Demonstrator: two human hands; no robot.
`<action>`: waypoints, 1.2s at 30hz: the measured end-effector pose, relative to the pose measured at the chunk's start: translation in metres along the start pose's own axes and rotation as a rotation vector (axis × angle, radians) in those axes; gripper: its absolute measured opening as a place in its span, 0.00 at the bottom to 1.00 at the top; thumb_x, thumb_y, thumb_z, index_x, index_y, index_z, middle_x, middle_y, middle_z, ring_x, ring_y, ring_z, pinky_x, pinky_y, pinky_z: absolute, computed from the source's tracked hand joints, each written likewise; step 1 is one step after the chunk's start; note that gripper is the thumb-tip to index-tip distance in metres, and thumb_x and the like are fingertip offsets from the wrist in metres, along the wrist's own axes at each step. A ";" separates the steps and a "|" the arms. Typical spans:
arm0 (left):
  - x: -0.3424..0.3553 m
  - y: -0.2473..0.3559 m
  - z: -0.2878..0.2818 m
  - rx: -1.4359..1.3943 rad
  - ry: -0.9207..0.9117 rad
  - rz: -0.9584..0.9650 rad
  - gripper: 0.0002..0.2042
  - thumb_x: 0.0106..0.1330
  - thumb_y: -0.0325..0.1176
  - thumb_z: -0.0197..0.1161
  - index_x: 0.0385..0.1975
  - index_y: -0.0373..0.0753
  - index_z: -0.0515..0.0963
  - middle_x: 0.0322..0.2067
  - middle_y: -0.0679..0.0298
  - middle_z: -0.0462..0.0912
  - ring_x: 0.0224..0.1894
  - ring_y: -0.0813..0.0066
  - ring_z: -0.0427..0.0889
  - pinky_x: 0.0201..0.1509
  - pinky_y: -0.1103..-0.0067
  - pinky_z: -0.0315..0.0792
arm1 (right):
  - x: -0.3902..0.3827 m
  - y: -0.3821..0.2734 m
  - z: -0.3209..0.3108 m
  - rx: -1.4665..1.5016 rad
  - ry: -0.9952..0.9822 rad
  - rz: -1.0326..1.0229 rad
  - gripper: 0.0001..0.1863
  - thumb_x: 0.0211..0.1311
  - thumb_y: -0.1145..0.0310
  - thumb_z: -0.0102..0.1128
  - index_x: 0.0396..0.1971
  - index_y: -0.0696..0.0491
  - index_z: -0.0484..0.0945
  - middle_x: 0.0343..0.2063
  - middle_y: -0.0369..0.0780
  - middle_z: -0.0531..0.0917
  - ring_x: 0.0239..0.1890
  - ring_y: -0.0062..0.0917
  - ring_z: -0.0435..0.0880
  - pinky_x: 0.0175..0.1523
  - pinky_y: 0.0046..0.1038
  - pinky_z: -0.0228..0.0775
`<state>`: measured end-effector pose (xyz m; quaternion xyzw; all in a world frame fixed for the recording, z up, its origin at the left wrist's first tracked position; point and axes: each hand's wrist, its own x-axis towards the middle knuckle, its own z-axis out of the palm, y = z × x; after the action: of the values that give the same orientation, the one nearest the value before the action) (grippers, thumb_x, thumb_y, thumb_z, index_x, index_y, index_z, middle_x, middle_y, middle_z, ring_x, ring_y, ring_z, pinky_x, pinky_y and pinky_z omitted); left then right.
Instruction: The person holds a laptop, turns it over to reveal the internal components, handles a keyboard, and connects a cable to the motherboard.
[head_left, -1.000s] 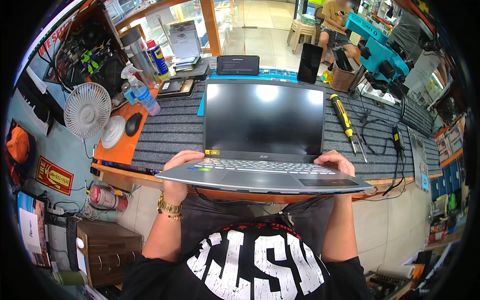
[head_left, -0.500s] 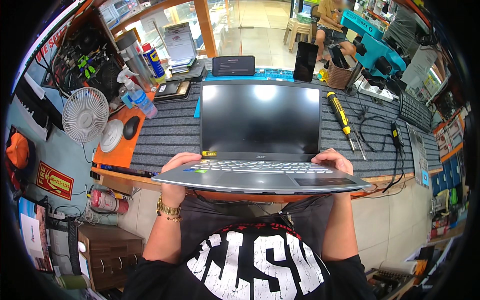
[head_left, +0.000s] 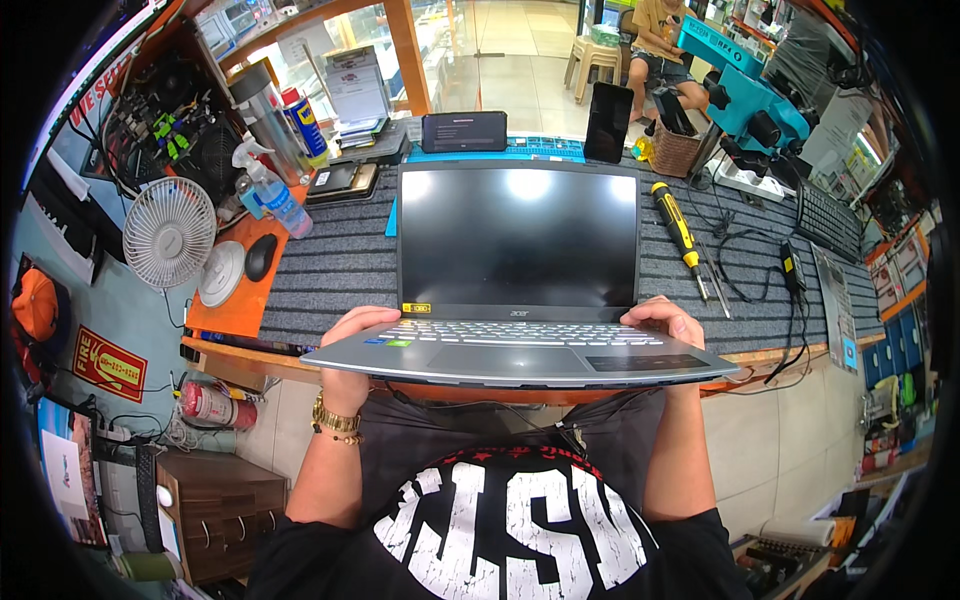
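Note:
A silver laptop (head_left: 480, 360) stands opened at the front edge of the workbench, its front part jutting out over my lap. Its screen (head_left: 518, 240) is dark apart from reflected lights. My left hand (head_left: 350, 340) grips the laptop's left side, fingers over the edge beside the keyboard and wrist wearing a gold watch. On the opposite side, my right hand (head_left: 665, 325) holds the edge, thumb and fingers closed around it. The undersides of both hands are partly hidden by the laptop.
A yellow-black screwdriver (head_left: 676, 225) lies right of the screen on the grey striped mat (head_left: 320, 270). Two phones prop up behind it. Left are a white fan (head_left: 169, 232), mouse (head_left: 261, 257) and spray bottle (head_left: 280, 200). A teal microscope arm (head_left: 745, 90) stands far right; a person sits beyond.
The view has shifted very slightly. Both hands keep their hold on the laptop, and its position on the bench looks the same.

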<state>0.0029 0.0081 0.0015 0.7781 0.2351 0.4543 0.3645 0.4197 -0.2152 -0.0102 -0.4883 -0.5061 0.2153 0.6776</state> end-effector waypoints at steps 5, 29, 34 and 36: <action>-0.004 -0.001 -0.002 0.001 0.009 -0.009 0.39 0.79 0.66 0.56 0.49 0.25 0.89 0.49 0.46 0.92 0.53 0.54 0.91 0.61 0.66 0.81 | 0.002 0.001 0.000 0.012 -0.021 0.000 0.34 0.87 0.45 0.49 0.46 0.64 0.90 0.41 0.48 0.92 0.44 0.31 0.86 0.50 0.33 0.77; -0.016 -0.024 0.003 -0.132 0.075 -0.129 0.39 0.81 0.63 0.52 0.53 0.22 0.87 0.55 0.44 0.89 0.59 0.54 0.87 0.68 0.64 0.78 | -0.002 -0.013 -0.002 -0.034 0.005 0.010 0.24 0.86 0.59 0.50 0.46 0.63 0.90 0.42 0.45 0.91 0.46 0.30 0.89 0.57 0.33 0.80; -0.018 -0.035 -0.004 -0.109 0.020 -0.081 0.33 0.88 0.50 0.40 0.49 0.26 0.87 0.58 0.46 0.88 0.63 0.56 0.85 0.72 0.64 0.77 | -0.002 -0.015 -0.003 -0.040 0.011 -0.005 0.21 0.85 0.62 0.53 0.45 0.62 0.90 0.40 0.43 0.92 0.45 0.29 0.89 0.56 0.33 0.80; -0.018 -0.034 -0.002 -0.132 0.029 -0.094 0.34 0.89 0.51 0.39 0.48 0.26 0.87 0.58 0.46 0.88 0.63 0.56 0.85 0.72 0.64 0.77 | -0.001 -0.018 -0.004 -0.105 -0.015 -0.013 0.26 0.87 0.59 0.47 0.45 0.63 0.91 0.42 0.45 0.91 0.46 0.31 0.89 0.56 0.33 0.80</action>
<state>-0.0087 0.0169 -0.0339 0.7340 0.2460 0.4624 0.4323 0.4188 -0.2253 0.0050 -0.5182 -0.5251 0.1875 0.6485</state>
